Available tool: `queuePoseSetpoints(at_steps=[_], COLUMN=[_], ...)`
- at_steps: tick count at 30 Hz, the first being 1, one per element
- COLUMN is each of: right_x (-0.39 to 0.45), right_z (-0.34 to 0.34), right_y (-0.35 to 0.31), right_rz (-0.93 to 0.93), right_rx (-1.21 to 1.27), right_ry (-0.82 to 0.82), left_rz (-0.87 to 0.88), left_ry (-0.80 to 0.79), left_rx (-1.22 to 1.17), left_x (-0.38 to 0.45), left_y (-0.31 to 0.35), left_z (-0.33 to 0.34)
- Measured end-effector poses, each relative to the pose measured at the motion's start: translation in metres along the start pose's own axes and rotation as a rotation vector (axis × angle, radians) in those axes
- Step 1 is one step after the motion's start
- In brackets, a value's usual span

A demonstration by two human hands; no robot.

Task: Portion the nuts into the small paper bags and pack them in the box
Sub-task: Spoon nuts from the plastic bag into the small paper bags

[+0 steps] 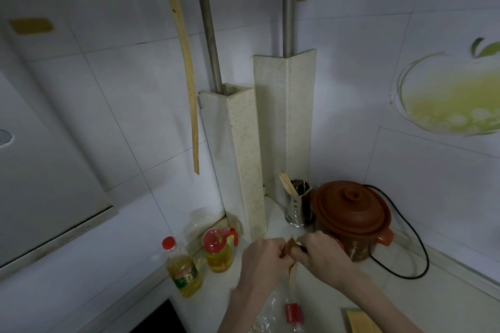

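A small brown paper bag [292, 267] hangs between my two hands above the counter. My left hand [261, 262] pinches its top edge from the left and my right hand [322, 255] pinches it from the right. Most of the bag is hidden behind my fingers. Below them lies a clear plastic bag [273, 311] with a red label, its contents unclear. A tan cardboard box [359, 320] shows at the bottom edge, only its corner visible.
A brown clay pot [351, 213] with a black cord stands at the right, beside a steel chopstick holder [299, 204]. Two oil bottles [184, 270] [217, 249] stand at the left by the wall. A dark stove edge [162, 319] is at the bottom left.
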State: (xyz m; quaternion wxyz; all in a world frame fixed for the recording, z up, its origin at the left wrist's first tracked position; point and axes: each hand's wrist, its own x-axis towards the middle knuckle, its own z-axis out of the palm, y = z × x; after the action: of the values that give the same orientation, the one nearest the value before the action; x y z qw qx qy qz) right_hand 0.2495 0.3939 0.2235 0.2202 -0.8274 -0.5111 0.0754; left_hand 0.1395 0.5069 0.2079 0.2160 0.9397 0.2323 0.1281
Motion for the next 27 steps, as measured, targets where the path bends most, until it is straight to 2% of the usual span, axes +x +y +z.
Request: queuePoseSetpoints(at_steps=[2,5,7,11,13,17,24,27], right_x=[0.0,-0.002,-0.002,-0.004,-0.004,0.0,-0.004,-0.006], right_z=[-0.004,-0.012,-0.015,-0.007,-0.004,0.003,-0.009,-0.003], right_y=[0.0,0.0,0.001,0.003,0.006,0.003,0.01,0.006], right_rz=[-0.011,-0.073,-0.098,-0.129,-0.076,0.043,0.11,0.126], right_rx=[0.068,0.265,0.313,0.233,0.136,0.139,-0.016,0.038], right_ry=[-0.013,-0.018,-0.01,-0.038,0.008,0.083,0.068,0.095], left_rz=[0.004,-0.033,-0.065,-0.121,-0.112,-0.041,-0.129,-0.135], left_ry=[-0.071,-0.212,-0.265,-0.201,-0.136,-0.047,-0.005,0.016], left_rx=[-0.165,-0.558,-0.711,-0.674,-0.652,-0.546,-0.608,-0.655], left_x=[-0.001,-0.005,-0.008,-0.006,-0.004,-0.002,-0.002,-0.003], left_y=[0.004,0.009,0.01,0.006,0.004,0.005,-0.008,-0.007], left_z=[-0.003,-0.007,-0.006,-0.007,-0.008,-0.004,-0.002,0.002])
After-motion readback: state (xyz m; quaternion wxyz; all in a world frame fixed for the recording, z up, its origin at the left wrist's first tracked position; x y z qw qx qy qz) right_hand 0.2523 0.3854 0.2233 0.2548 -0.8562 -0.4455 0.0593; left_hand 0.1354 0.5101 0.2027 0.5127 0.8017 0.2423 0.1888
